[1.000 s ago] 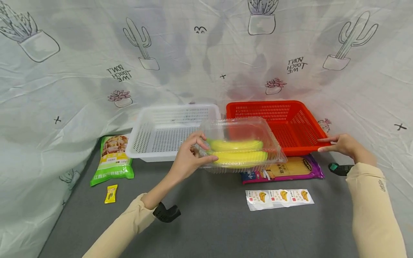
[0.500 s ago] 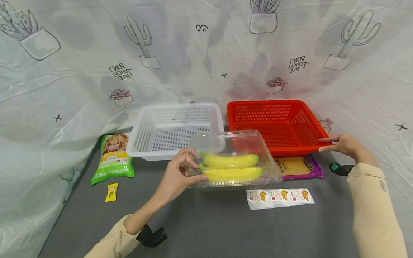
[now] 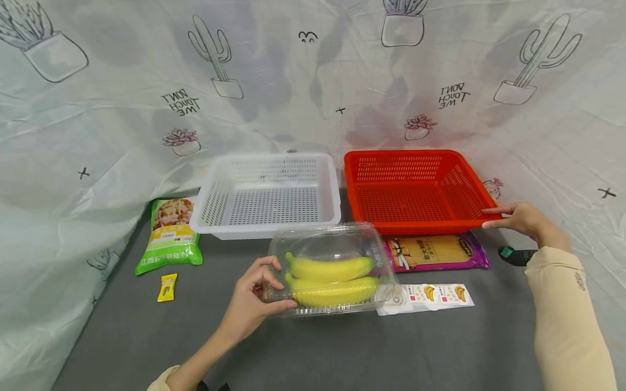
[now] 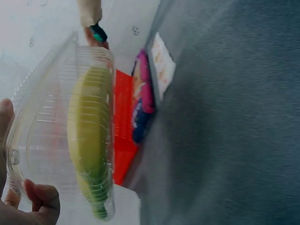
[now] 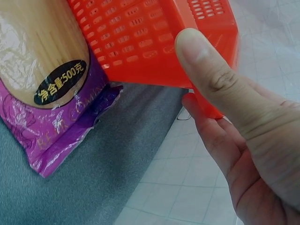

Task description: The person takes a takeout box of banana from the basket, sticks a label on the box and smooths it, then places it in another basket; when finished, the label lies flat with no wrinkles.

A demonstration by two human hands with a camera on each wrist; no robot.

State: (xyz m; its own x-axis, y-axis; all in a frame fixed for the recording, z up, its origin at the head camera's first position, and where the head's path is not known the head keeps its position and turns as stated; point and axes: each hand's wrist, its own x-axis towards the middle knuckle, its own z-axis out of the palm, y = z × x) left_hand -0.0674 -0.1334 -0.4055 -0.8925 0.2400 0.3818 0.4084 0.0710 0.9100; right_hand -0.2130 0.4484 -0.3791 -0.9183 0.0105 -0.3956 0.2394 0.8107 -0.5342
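Observation:
My left hand (image 3: 251, 298) pinches the left end of a clear plastic clamshell box (image 3: 337, 239) with its thumb and fingers. Two yellow bananas (image 3: 332, 269) with green tips lie inside the box. In the left wrist view the box (image 4: 51, 103) is raised off the grey table, one banana (image 4: 89, 126) showing through its wall. At the near right corner of a red plastic basket (image 3: 415, 225), my right hand (image 3: 525, 222) grips the rim. From the right wrist view, the thumb lies over the basket's corner (image 5: 206, 23) and the fingers curl beneath it.
A white basket (image 3: 274, 231) stands left of the red one. A purple pasta pack (image 3: 440, 252) lies before the red basket, with a strip of banana stickers (image 3: 440, 296) nearer me. At left lie a green food bag (image 3: 171, 233) and a small yellow packet (image 3: 167, 288).
My left hand has brought the box of bananas towards me and to the left, away from the red basket. The right hand has stayed at the basket's corner.

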